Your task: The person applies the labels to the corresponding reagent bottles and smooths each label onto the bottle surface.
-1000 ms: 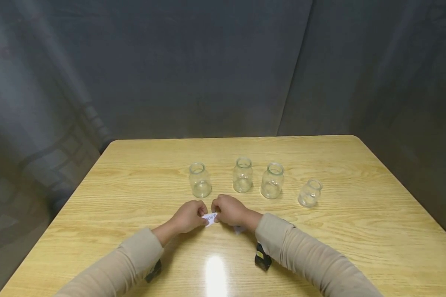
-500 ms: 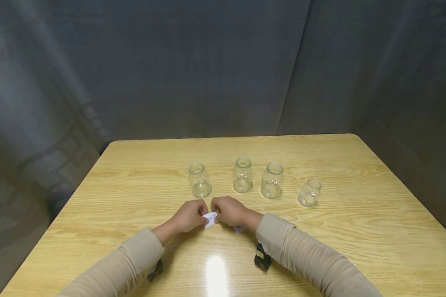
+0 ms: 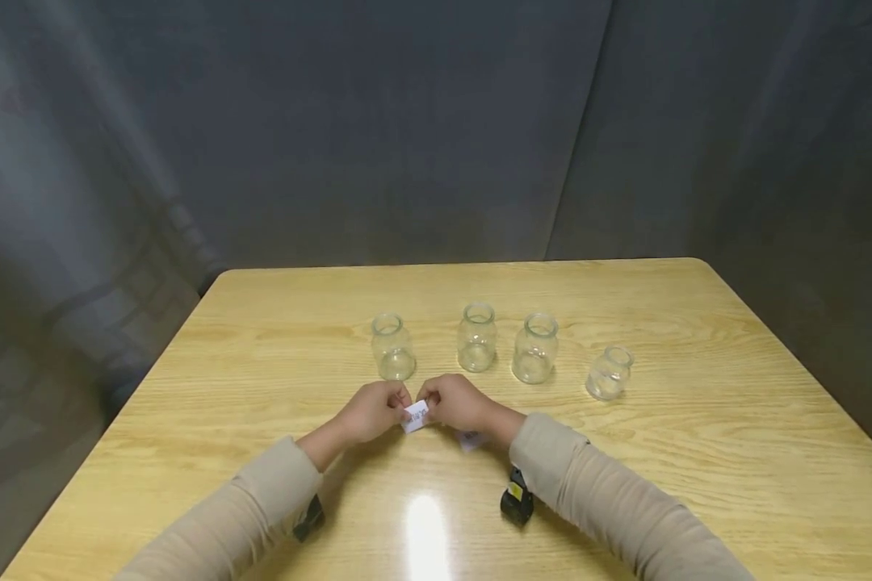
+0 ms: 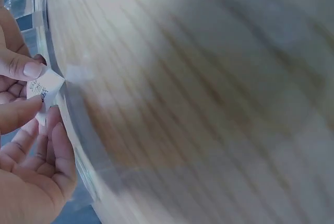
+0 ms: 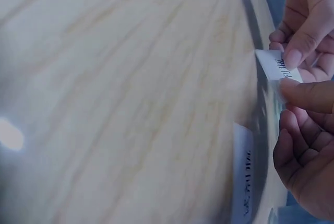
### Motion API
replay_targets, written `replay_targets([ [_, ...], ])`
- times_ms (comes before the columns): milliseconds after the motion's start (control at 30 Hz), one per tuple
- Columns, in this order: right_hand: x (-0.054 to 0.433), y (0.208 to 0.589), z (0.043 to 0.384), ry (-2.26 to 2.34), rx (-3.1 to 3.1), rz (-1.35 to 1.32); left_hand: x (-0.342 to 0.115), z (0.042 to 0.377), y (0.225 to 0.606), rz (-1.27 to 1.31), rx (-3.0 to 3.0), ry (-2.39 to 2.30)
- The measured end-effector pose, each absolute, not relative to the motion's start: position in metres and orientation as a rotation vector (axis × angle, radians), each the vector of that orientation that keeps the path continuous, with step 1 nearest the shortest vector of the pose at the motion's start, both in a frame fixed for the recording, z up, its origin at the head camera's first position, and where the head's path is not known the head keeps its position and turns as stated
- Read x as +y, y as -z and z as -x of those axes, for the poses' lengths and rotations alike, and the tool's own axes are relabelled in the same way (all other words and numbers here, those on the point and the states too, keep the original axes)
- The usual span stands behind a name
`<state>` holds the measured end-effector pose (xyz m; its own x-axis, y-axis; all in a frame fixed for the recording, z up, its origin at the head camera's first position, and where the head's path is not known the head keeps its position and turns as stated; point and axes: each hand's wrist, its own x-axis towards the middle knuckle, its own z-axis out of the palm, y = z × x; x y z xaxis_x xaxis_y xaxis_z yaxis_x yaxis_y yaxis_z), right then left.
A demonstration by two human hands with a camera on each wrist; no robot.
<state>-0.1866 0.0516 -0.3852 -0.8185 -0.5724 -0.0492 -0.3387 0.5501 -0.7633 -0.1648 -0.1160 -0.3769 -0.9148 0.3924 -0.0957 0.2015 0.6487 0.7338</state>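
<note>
Between my two hands is a small white paper label (image 3: 415,417) with dark handwritten characters. My left hand (image 3: 373,411) pinches its left edge between thumb and fingers. At the other edge my right hand (image 3: 456,402) pinches it too, fingers curled. In the right wrist view the label (image 5: 271,65) shows both thumbs on its written face, with one corner sticking out toward the camera. A second written label (image 3: 471,440) lies on the table below my right wrist, partly covered by it in the head view. Just beyond my hands stands a clear glass jar (image 3: 392,347).
Two more glass jars (image 3: 476,339) (image 3: 534,349) of similar size stand upright to the right, and a smaller jar (image 3: 609,374) sits farther right. Black devices (image 3: 517,497) show beneath both sleeves. Behind the wooden table (image 3: 276,307) hangs a dark grey curtain (image 3: 378,137).
The held label has turned, with more of its written face showing in the head view. My right fingers have shifted on its edge, and more of the label on the table shows.
</note>
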Motion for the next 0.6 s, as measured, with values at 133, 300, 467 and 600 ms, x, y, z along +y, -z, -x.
replay_targets([
  [133,0.0549,0.3800,0.1874,1.269,2.428,0.636,-0.1159,0.1657,0.3757,-0.469,2.586,-1.196],
  [300,0.0576,0.3770,0.1871,1.361,2.425,0.571,-0.1166,0.1674,0.3769,-0.442,2.543,-1.284],
  [467,0.0599,0.3770,0.1858,1.406,2.429,0.567,-0.1157,0.1681,0.3767,-0.400,2.504,-1.350],
  [600,0.0611,0.3787,0.1847,1.437,2.394,0.530,-0.1142,0.1676,0.3750,-0.358,2.463,-1.410],
])
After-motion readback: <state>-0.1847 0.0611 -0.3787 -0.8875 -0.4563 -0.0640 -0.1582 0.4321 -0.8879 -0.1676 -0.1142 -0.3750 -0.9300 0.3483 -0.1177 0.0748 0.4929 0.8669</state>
